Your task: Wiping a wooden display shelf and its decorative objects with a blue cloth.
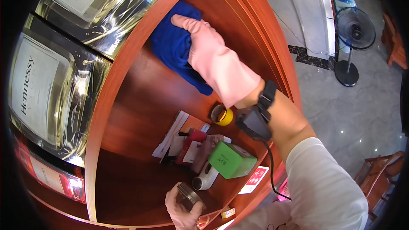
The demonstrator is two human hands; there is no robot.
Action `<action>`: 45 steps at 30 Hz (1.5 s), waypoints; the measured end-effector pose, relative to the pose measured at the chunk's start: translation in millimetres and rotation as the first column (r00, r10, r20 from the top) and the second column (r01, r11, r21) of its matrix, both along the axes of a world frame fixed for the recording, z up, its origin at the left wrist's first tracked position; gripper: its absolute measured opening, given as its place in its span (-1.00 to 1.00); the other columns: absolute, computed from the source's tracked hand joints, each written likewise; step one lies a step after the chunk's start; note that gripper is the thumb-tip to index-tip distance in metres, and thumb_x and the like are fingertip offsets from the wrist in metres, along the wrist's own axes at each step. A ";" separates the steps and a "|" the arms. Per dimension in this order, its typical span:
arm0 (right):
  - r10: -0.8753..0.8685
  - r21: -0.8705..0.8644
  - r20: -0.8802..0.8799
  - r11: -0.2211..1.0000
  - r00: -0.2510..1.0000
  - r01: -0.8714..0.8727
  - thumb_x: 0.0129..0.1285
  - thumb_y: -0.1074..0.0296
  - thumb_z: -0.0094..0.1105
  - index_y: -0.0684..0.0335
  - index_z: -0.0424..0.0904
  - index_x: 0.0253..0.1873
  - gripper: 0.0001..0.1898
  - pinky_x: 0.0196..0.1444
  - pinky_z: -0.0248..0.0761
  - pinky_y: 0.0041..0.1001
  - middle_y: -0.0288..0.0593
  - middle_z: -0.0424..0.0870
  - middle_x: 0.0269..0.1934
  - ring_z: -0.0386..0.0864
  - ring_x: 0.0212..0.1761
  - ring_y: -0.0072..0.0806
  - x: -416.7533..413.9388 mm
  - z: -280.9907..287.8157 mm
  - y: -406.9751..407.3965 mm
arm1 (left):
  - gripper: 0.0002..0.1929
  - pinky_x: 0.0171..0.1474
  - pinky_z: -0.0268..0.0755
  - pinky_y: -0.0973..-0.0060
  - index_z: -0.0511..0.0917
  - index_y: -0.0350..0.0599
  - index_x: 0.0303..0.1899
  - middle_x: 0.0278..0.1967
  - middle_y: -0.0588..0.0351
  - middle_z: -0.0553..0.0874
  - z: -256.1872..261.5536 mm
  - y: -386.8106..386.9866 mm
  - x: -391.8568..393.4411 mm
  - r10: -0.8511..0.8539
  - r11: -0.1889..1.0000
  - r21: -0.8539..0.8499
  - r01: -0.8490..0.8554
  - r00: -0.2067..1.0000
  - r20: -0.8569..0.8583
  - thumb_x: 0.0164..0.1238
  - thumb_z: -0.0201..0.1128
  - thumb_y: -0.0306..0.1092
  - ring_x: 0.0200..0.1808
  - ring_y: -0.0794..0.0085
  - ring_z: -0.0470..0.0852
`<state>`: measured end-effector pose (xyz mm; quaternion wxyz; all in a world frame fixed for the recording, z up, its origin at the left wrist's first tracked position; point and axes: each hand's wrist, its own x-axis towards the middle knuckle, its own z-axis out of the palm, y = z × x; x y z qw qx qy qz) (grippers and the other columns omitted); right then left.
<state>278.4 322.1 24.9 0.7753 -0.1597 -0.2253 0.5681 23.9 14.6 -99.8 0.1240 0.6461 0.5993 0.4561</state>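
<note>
My right hand [209,49], in a pink glove, grips a blue cloth [172,43] and presses it against the inside of a reddish-brown wooden cabinet compartment [127,127]. A black device is strapped to that wrist, with a cable running down from it. My left hand [183,212], also gloved in pink, holds a small transparent container [188,195] near the compartment's lower edge; what it contains is unclear. Between the hands are a roll of yellow tape [223,117], a green box [231,159], a white cylindrical device [204,179] and several papers and packets [188,145].
Large Hennessy bottles [38,89] stand beyond the divider on the left. A red-and-white card [254,179] and a small yellow-and-white box [228,213] lie by the lower right edge. On the grey floor to the right are a standing fan [348,70] and a wooden chair [381,175].
</note>
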 end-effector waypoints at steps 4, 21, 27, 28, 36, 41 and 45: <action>-0.355 0.153 0.302 0.934 0.885 0.323 0.28 0.21 0.35 0.16 0.69 0.14 -0.63 0.20 0.44 -0.52 -0.17 0.59 0.22 0.55 0.16 -0.44 15.4 -30.1 -12.7 | -0.17 -0.01 0.56 0.40 0.39 -0.25 0.28 0.00 0.06 0.50 0.4 0.6 3.4 -0.036 0.999 0.013 0.036 0.999 -0.024 -0.11 0.58 -0.27 -0.09 0.37 0.59; 0.245 -0.106 0.177 0.968 0.953 -0.229 0.29 0.28 0.36 0.12 0.49 0.33 -0.49 0.19 0.51 -0.35 -0.07 0.72 0.05 0.67 0.12 -0.28 12.2 -8.5 -15.6 | -0.18 -0.02 0.52 0.42 0.48 -0.29 0.22 -0.09 0.08 0.56 4.8 -0.4 7.5 -0.033 0.998 0.062 0.030 0.998 0.052 -0.25 0.57 -0.31 -0.13 0.38 0.62; -0.225 0.222 0.905 0.974 0.360 0.051 0.30 0.22 0.24 0.05 0.52 0.28 -0.55 0.32 0.39 -0.33 0.06 0.66 0.12 0.56 0.26 -0.18 -24.4 25.4 -18.4 | -0.10 0.01 0.57 0.37 0.35 -0.20 0.29 0.15 -0.07 0.55 6.2 -0.9 0.7 -0.190 0.981 0.012 0.192 0.975 -0.116 -0.14 0.67 -0.25 -0.06 0.30 0.64; -0.285 0.293 0.911 0.956 0.299 0.019 0.30 0.22 0.23 0.05 0.52 0.27 -0.56 0.31 0.39 -0.33 0.06 0.66 0.11 0.56 0.26 -0.18 -35.5 23.7 -16.3 | -0.09 0.01 0.57 0.35 0.35 -0.19 0.30 0.13 -0.09 0.55 10.7 0.2 2.2 -0.222 0.974 0.015 0.225 0.967 -0.123 -0.17 0.67 -0.30 -0.04 0.28 0.64; -0.439 0.420 0.898 0.826 0.038 -0.377 0.30 0.25 0.19 0.07 0.54 0.20 -0.63 0.26 0.41 -0.31 0.04 0.67 0.07 0.58 0.21 -0.17 -95.5 -5.3 -36.2 | -0.26 -0.04 0.55 0.44 0.62 -0.33 0.08 -0.14 -0.04 0.68 29.7 1.2 15.9 -0.128 0.988 0.074 0.136 0.986 -0.108 -0.37 0.58 -0.34 -0.15 0.30 0.68; -0.476 0.369 0.879 0.730 -0.039 -0.576 0.30 0.26 0.16 0.09 0.56 0.15 -0.67 0.23 0.42 -0.30 0.03 0.67 0.04 0.59 0.18 -0.17 -134.2 -10.5 -63.6 | -0.20 -0.06 0.53 0.43 0.61 -0.29 0.12 -0.14 -0.05 0.69 38.5 -5.9 17.2 -0.157 0.986 0.034 0.163 0.980 -0.125 -0.37 0.66 -0.27 -0.18 0.27 0.67; -0.503 0.324 0.861 0.657 -0.076 -0.681 0.30 0.28 0.14 0.10 0.57 0.11 -0.70 0.20 0.43 -0.29 0.02 0.68 0.02 0.60 0.15 -0.17 -161.8 -13.3 -79.9 | -0.20 -0.10 0.54 0.42 0.60 -0.26 0.14 -0.16 -0.06 0.68 33.6 -2.8 13.7 -0.220 0.967 0.116 0.227 0.973 -0.071 -0.34 0.66 -0.28 -0.19 0.26 0.66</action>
